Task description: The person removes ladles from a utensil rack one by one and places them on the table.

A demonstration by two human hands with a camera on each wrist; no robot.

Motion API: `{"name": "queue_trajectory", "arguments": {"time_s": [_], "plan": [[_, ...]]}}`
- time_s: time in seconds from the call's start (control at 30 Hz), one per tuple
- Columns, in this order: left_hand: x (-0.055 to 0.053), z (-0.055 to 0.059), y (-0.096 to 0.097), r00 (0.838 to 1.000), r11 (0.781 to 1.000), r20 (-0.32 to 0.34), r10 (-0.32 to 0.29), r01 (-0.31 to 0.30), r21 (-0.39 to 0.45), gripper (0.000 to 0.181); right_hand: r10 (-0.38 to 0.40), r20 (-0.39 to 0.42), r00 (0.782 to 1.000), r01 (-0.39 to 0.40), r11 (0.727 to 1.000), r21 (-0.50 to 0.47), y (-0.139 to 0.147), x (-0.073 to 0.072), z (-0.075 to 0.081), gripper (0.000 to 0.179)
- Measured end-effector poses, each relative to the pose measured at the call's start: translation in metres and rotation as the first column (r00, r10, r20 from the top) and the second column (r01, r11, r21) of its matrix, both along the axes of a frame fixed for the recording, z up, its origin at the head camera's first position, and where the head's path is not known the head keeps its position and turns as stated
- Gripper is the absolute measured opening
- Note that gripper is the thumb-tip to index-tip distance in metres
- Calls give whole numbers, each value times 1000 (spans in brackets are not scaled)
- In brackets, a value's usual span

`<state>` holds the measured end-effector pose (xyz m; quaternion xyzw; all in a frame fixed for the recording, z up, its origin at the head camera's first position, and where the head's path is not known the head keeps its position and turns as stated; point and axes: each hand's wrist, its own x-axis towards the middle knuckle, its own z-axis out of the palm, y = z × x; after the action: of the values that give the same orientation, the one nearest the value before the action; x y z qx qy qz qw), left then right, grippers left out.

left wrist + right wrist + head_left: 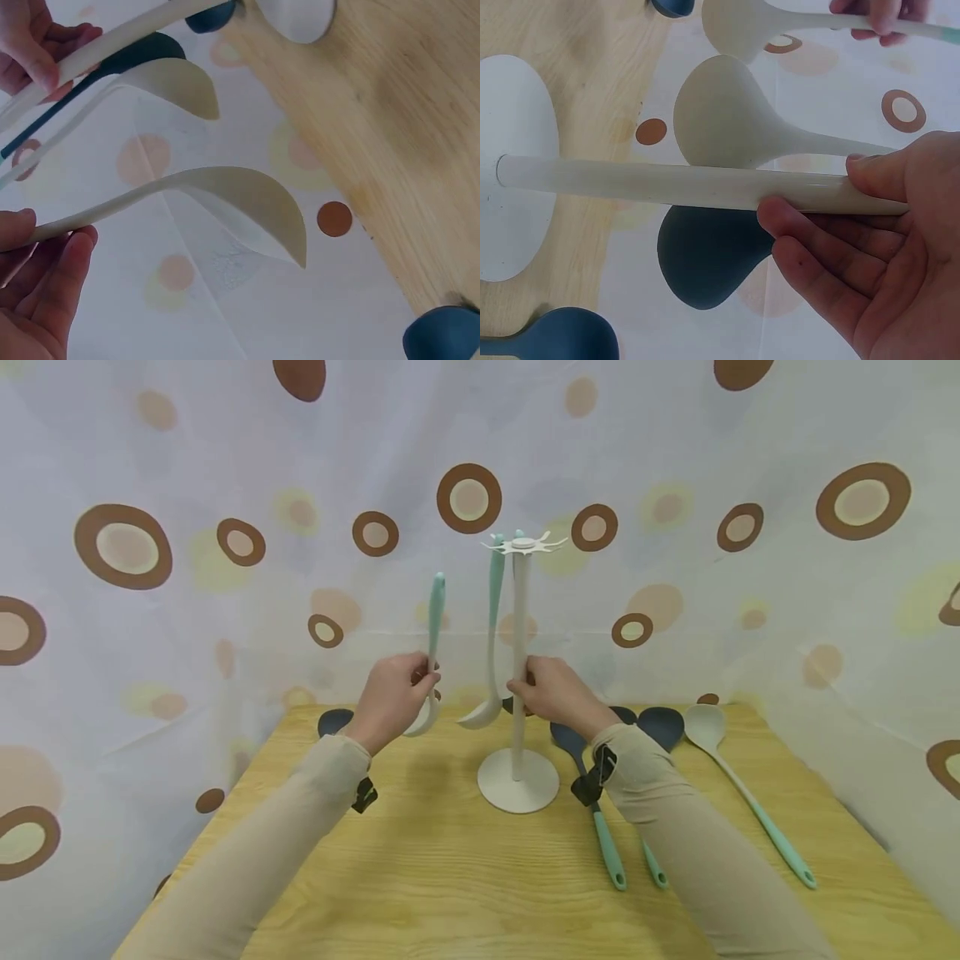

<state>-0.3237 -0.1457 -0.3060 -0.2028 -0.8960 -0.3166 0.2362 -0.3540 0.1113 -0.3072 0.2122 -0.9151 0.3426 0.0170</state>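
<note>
My left hand pinches a cream ladle by its shaft, mint-green handle upward and bowl downward, raised off the table. My right hand grips the white pole of a utensil stand, thumb and fingers around it. The stand's round base rests on the table beneath a hook ring. Another cream ladle hangs from the ring, left of the pole. A dark-headed utensil hangs behind the pole; its kind is unclear. The held ladle is apart from the stand.
Right of the stand on the wooden table lie a dark utensil, a dark spoon and a cream spoon, partly behind my right arm. One dark head shows beyond my left wrist. A patterned curtain surrounds the table's back and sides.
</note>
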Motion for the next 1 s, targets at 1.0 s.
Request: {"name": "queue_trajectory", "arguments": {"time_s": [1.0], "plan": [[3, -118, -85, 933, 683, -204, -295, 57, -728, 12, 10, -20, 1000, -10, 1000, -29, -1, 2, -3, 24]]}}
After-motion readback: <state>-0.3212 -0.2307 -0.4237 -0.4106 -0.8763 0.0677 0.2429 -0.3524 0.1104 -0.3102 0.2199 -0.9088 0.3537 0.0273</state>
